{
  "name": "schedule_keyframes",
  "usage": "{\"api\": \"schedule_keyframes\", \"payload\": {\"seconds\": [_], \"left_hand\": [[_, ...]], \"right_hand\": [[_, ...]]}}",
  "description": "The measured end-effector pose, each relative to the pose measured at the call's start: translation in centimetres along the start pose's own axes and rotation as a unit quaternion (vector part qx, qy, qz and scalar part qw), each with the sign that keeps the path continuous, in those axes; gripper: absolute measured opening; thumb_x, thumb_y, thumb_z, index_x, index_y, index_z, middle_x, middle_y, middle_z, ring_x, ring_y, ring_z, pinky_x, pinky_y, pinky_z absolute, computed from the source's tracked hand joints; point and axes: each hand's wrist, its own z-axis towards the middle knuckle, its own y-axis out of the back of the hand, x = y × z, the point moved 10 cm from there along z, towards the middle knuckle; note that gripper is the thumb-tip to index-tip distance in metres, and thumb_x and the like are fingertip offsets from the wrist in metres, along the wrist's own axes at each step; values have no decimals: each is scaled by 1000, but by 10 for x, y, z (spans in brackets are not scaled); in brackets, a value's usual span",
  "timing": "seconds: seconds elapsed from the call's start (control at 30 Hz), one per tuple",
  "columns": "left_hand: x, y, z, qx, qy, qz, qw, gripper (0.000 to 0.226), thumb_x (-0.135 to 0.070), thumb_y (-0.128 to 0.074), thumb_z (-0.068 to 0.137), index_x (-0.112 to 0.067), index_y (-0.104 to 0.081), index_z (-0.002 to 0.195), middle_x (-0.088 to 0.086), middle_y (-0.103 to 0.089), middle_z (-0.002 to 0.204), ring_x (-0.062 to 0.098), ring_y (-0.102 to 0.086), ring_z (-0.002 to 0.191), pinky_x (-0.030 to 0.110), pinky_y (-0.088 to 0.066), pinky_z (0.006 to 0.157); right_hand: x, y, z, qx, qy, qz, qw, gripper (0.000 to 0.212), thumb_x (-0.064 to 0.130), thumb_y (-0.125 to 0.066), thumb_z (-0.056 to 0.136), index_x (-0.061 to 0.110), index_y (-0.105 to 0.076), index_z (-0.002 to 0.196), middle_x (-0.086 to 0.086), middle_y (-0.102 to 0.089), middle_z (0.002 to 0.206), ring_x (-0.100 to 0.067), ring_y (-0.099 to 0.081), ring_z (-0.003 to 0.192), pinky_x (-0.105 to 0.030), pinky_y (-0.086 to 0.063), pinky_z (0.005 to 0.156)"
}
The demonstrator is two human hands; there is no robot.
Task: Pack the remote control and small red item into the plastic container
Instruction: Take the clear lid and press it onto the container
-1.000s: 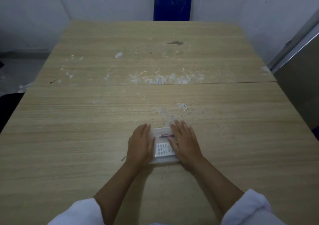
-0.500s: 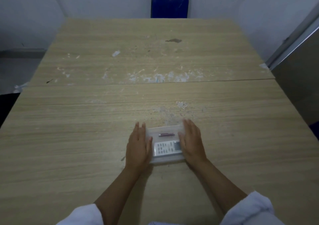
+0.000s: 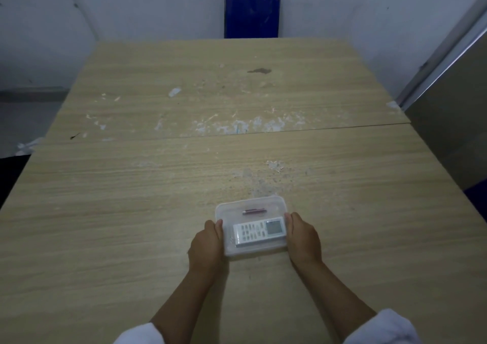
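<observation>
Between the two hands sits a clear rectangular plastic container (image 3: 251, 226) on the worn, light wooden table (image 3: 131, 225). The left hand (image 3: 207, 246) presses its left end and the right hand (image 3: 303, 238) its right end, both curled against the walls, gripping it. Inside, a white rectangular remote control (image 3: 259, 231) lies between the thumbs; a small red stick-shaped item (image 3: 254, 211) lies just beyond it.
</observation>
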Motion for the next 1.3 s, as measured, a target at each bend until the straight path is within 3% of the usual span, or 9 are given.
{"api": "schedule_keyframes", "payload": {"seconds": [0.2,0.33,0.47,0.57,0.67,0.83,0.9,1.13,1.3], "left_hand": [[-4,9,-3,-16,-26,-80,996,33,-32,-33,99,-9,-46,79,4,-53,67,27,-52,69,33,-35,62],[-16,12,0,-22,-50,-121,991,23,-24,-39,97,-10,-46,80,5,-55,75,21,-51,68,24,-32,51],[-47,11,17,-14,-63,-137,988,18,-18,-43,95,-7,-50,82,9,-56,79,24,-51,71,29,-34,56],[-85,4,32,0,-73,-142,987,11,-13,-46,92,-8,-52,83,11,-57,83,24,-51,73,30,-36,61],[-130,-11,47,26,-76,-163,983,11,-9,-48,88,-3,-57,90,18,-63,90,31,-59,78,40,-50,69],[-207,-49,70,64,-66,-199,976,24,-7,-49,86,1,-57,107,25,-64,103,39,-65,90,52,-54,83],[-235,-65,81,71,-62,-203,975,28,-6,-51,85,1,-58,111,25,-65,106,39,-65,92,51,-55,84],[-306,-108,114,78,-63,-190,977,24,-2,-56,80,3,-64,101,25,-69,95,38,-67,85,50,-55,82],[-336,-128,134,84,-70,-148,983,13,-1,-56,77,-6,-62,87,26,-69,96,37,-65,88,46,-54,82]], "right_hand": [[2,6,-1,1,-15,28,999,35,31,-40,98,9,-55,75,-17,-66,79,-33,-62,74,-35,-43,62],[-1,12,5,9,-50,96,994,31,24,-44,96,9,-51,69,-11,-59,71,-30,-58,67,-36,-45,60],[-16,26,19,18,-111,157,981,23,24,-46,92,10,-61,81,-12,-67,81,-32,-65,71,-47,-58,69],[-33,45,39,7,-150,199,969,21,23,-47,91,12,-63,84,-10,-67,78,-23,-62,56,-45,-59,61],[-52,72,69,-15,-171,233,957,21,17,-47,91,5,-65,89,-21,-68,84,-24,-61,58,-45,-58,58],[-84,122,133,-45,-162,239,956,24,10,-46,89,2,-68,94,-25,-69,96,-36,-67,81,-53,-58,76],[-98,138,159,-48,-161,251,953,25,9,-45,91,0,-67,99,-27,-69,100,-31,-66,77,-54,-58,80],[-144,167,238,-40,-161,249,954,25,10,-46,93,2,-68,101,-22,-70,101,-37,-67,93,-55,-55,87],[-168,164,275,-39,-175,268,946,24,8,-47,90,4,-69,100,-19,-71,92,-34,-70,83,-54,-58,83]]}}
